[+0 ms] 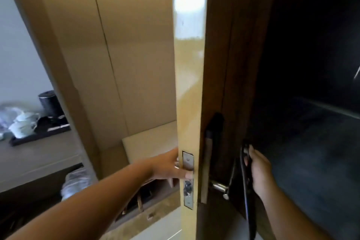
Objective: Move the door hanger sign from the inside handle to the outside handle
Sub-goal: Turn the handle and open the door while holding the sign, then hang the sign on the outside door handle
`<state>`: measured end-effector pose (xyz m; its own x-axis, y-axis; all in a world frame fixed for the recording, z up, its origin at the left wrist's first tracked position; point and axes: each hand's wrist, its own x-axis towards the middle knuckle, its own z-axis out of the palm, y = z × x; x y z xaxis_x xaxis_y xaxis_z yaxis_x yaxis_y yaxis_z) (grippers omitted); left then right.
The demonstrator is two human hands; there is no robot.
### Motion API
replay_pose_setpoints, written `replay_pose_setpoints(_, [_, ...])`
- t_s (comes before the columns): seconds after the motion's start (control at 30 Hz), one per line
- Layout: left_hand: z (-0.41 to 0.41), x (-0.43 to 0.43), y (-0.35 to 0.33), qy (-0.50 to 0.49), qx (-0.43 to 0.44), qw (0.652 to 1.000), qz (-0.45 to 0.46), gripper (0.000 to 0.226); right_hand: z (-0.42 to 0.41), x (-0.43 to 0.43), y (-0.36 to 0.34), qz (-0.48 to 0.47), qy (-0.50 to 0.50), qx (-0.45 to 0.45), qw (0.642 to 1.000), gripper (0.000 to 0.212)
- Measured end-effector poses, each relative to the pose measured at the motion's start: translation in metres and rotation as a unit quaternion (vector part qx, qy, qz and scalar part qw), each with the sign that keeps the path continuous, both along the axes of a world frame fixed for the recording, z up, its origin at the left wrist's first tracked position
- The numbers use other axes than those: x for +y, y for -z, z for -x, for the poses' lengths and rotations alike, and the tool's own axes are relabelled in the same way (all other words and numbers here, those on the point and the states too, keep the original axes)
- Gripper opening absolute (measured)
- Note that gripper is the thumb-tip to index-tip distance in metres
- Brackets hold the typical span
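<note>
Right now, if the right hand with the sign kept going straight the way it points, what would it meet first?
Most likely the outside handle: the right hand holds the dark door hanger sign just right of the silver lever, knuckles toward the dark door face. Depth is unclear.

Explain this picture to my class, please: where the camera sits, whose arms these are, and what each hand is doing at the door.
There is no machine here: one camera is worn on a person's head and looks forward and down, so the two arms are the wearer's own. The door stands open and you see its pale edge, with the metal latch plate set into it. The left hand grips that edge near the plate, holding the door. On the dark side of the door a silver handle sticks out. The right hand holds a thin dark sign seen edge-on, beside that handle; whether it already hangs on it cannot be told. To the left, a counter carries a tray with blurred cups.
</note>
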<state>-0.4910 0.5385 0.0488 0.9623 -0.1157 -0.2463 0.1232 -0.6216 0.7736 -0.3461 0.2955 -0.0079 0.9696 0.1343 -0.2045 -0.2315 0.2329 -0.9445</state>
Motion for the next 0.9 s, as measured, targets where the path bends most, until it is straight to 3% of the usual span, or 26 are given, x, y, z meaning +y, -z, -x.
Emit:
replay_pose_setpoints(0.13, [0.006,0.054,-0.008,-0.079,0.024,0.995,-0.064,0.02,-0.035,0.028,0.002,0.08,-0.066,-0.037,0.994,0.038])
replay_pose_setpoints(0.23, [0.019,0.081,-0.014,-0.157,0.006,0.987,-0.043,0.052,-0.064,0.047,-0.004,0.167,-0.141,-0.033,0.975,0.037])
replay_pose_setpoints(0.37, [0.031,0.099,-0.016,-0.291,0.009,0.957,0.004,0.084,-0.096,0.074,-0.017,0.209,-0.23,-0.02,0.95,0.038])
replay_pose_setpoints(0.5, [0.027,0.107,-0.012,-0.425,-0.028,0.899,0.103,0.073,-0.106,0.11,-0.02,0.198,-0.275,-0.013,0.941,0.039])
replay_pose_setpoints(0.63, [0.006,0.12,-0.003,-0.51,-0.08,0.853,0.078,0.098,-0.094,0.142,-0.017,0.197,-0.317,-0.021,0.928,0.04])
replay_pose_setpoints(0.9, [-0.008,0.16,0.003,-0.515,-0.109,0.849,0.038,0.106,-0.094,0.208,-0.021,0.17,-0.363,-0.07,0.914,0.029])
